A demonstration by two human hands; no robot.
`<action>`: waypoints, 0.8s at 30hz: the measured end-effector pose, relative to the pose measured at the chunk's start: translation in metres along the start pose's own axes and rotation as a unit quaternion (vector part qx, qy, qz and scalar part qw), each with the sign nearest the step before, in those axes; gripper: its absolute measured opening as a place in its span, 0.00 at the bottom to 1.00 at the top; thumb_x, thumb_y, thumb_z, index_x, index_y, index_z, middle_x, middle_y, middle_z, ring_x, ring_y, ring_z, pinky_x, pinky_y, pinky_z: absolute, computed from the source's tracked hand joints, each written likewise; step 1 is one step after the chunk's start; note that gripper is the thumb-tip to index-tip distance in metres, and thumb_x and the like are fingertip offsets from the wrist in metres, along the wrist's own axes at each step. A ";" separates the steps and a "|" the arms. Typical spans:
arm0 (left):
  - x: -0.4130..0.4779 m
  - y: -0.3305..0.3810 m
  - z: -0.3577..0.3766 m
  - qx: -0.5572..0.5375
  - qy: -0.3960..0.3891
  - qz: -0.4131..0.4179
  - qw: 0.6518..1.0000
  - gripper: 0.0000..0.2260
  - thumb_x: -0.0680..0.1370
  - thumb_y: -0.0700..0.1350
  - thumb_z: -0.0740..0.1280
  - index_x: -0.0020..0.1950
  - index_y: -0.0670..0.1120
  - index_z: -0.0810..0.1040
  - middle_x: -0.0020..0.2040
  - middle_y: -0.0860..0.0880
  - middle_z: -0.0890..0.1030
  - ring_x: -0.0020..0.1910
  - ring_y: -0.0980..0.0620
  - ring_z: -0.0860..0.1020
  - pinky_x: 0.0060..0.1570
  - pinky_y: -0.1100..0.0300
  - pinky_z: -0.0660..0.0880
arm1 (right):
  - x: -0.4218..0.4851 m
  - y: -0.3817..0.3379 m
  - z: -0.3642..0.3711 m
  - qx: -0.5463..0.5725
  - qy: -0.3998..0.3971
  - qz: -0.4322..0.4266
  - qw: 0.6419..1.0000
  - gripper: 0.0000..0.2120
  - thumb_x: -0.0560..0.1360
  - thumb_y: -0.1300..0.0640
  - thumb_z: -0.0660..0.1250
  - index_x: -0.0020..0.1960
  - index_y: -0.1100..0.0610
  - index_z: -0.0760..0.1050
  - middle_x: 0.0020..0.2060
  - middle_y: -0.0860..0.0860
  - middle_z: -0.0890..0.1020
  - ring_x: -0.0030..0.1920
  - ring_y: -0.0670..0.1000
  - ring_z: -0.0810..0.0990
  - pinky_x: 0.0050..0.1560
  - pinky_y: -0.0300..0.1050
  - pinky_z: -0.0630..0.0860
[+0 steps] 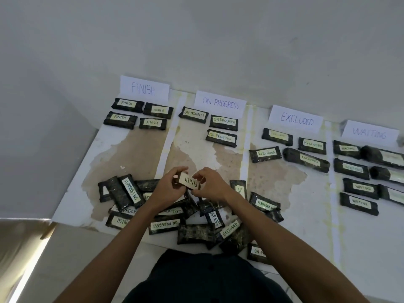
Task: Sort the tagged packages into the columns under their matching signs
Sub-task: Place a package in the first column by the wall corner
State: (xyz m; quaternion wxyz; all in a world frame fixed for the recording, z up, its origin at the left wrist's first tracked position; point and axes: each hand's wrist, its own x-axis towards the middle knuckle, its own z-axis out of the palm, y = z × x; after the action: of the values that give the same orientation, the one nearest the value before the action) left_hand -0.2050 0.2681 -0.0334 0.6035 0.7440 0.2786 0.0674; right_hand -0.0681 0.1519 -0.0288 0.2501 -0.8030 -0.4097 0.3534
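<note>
Both hands hold one dark package tagged FINISH point(189, 181) above the table's middle front. My left hand point(169, 186) grips its left end and my right hand point(211, 184) pinches its right end. Four paper signs stand along the wall: FINISH point(144, 88), ON PROGRESS point(220, 103), EXCLUDED point(296, 119) and WAITING point(369, 133). Several tagged packages lie in columns below each sign. A jumbled pile of unsorted packages point(166, 224) lies under my forearms at the front edge.
The worn table point(135, 149) has pale strips dividing it into columns. A white wall rises behind the signs. One ON PROGRESS package point(256, 252) hangs near the front edge at my right arm. The floor drops away to the left.
</note>
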 end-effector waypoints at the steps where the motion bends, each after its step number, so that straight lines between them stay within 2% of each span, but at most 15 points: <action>1: 0.000 0.000 -0.002 -0.017 0.004 -0.015 1.000 0.23 0.73 0.33 0.67 0.64 0.51 0.70 0.56 0.48 0.76 0.52 0.52 0.79 0.44 0.63 0.79 | 0.002 -0.002 0.002 0.016 0.003 0.007 1.000 0.20 0.64 0.51 0.77 0.53 0.54 0.76 0.49 0.52 0.76 0.47 0.50 0.77 0.45 0.43 0.79; 4: 0.002 -0.002 -0.004 -0.068 0.074 -0.061 0.993 0.25 0.73 0.33 0.68 0.66 0.50 0.68 0.55 0.46 0.76 0.51 0.51 0.79 0.39 0.65 0.79 | 0.003 -0.012 0.007 0.064 0.006 0.012 0.998 0.16 0.65 0.51 0.77 0.47 0.55 0.76 0.46 0.51 0.79 0.43 0.49 0.78 0.40 0.43 0.78; 6: 0.003 -0.004 -0.007 -0.095 0.115 -0.100 0.984 0.21 0.73 0.34 0.69 0.62 0.48 0.68 0.56 0.44 0.77 0.51 0.48 0.79 0.39 0.64 0.79 | 0.005 -0.019 0.011 0.100 -0.008 0.024 0.995 0.13 0.67 0.52 0.75 0.48 0.55 0.77 0.43 0.51 0.81 0.38 0.45 0.77 0.36 0.37 0.74; 8: 0.007 -0.009 -0.015 -0.071 0.144 -0.111 0.981 0.16 0.73 0.36 0.70 0.58 0.46 0.71 0.55 0.43 0.78 0.52 0.47 0.79 0.43 0.61 0.77 | 0.011 -0.025 0.017 0.139 -0.008 0.042 0.989 0.09 0.70 0.54 0.72 0.49 0.55 0.79 0.42 0.50 0.81 0.37 0.43 0.78 0.36 0.35 0.72; 12: 0.026 -0.018 -0.045 -0.017 0.097 -0.126 0.987 0.13 0.74 0.42 0.69 0.58 0.44 0.75 0.54 0.45 0.80 0.50 0.48 0.79 0.49 0.54 0.78 | 0.029 -0.044 0.028 0.188 0.036 0.096 0.977 0.05 0.70 0.56 0.73 0.45 0.54 0.79 0.39 0.51 0.82 0.39 0.50 0.81 0.43 0.45 0.79; 14: 0.033 -0.024 -0.057 0.023 0.086 -0.169 0.982 0.18 0.72 0.49 0.72 0.58 0.45 0.76 0.52 0.46 0.81 0.48 0.49 0.80 0.48 0.52 0.79 | 0.035 -0.056 0.039 0.197 0.069 0.115 0.971 0.06 0.69 0.58 0.74 0.44 0.55 0.79 0.39 0.52 0.82 0.38 0.50 0.81 0.41 0.44 0.79; 16: 0.039 -0.029 -0.066 0.028 0.117 -0.206 0.971 0.23 0.68 0.52 0.74 0.57 0.44 0.75 0.50 0.47 0.80 0.47 0.50 0.79 0.45 0.54 0.78 | 0.042 -0.068 0.051 0.203 0.095 0.126 0.966 0.06 0.69 0.60 0.74 0.43 0.56 0.78 0.39 0.52 0.81 0.39 0.52 0.81 0.41 0.46 0.79; 18: 0.047 -0.030 -0.076 -0.016 0.145 -0.235 0.961 0.27 0.63 0.52 0.76 0.57 0.41 0.75 0.50 0.45 0.81 0.46 0.49 0.80 0.45 0.54 0.79 | 0.054 -0.078 0.062 0.205 0.119 0.132 0.962 0.06 0.69 0.60 0.74 0.42 0.55 0.76 0.39 0.53 0.81 0.39 0.52 0.80 0.42 0.47 0.79; 20: 0.054 -0.029 -0.087 -0.032 0.146 -0.229 0.962 0.22 0.64 0.49 0.76 0.54 0.42 0.79 0.48 0.44 0.83 0.45 0.48 0.81 0.46 0.54 0.79 | 0.066 -0.090 0.068 0.198 0.139 0.132 0.961 0.06 0.69 0.60 0.74 0.44 0.58 0.78 0.40 0.54 0.82 0.39 0.49 0.79 0.43 0.46 0.78; 21: 0.059 -0.028 -0.093 -0.020 0.140 -0.217 0.966 0.19 0.65 0.46 0.76 0.54 0.42 0.80 0.48 0.45 0.83 0.45 0.48 0.81 0.47 0.54 0.79 | 0.072 -0.094 0.070 0.197 0.142 0.132 0.961 0.07 0.69 0.61 0.73 0.45 0.60 0.78 0.40 0.54 0.82 0.39 0.49 0.79 0.44 0.45 0.78; 24: 0.071 -0.020 -0.114 0.050 0.109 -0.163 0.979 0.19 0.67 0.39 0.74 0.57 0.42 0.76 0.49 0.49 0.79 0.47 0.50 0.78 0.48 0.53 0.78 | 0.083 -0.105 0.073 0.194 0.127 0.130 0.964 0.09 0.70 0.61 0.71 0.50 0.60 0.78 0.43 0.54 0.82 0.41 0.47 0.77 0.41 0.36 0.74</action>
State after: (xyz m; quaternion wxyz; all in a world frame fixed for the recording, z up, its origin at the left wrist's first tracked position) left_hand -0.2021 0.4039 -0.0386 0.5348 0.7057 0.4634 0.0346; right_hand -0.1402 0.2864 -0.0317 0.4032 -0.8234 -0.1903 0.3511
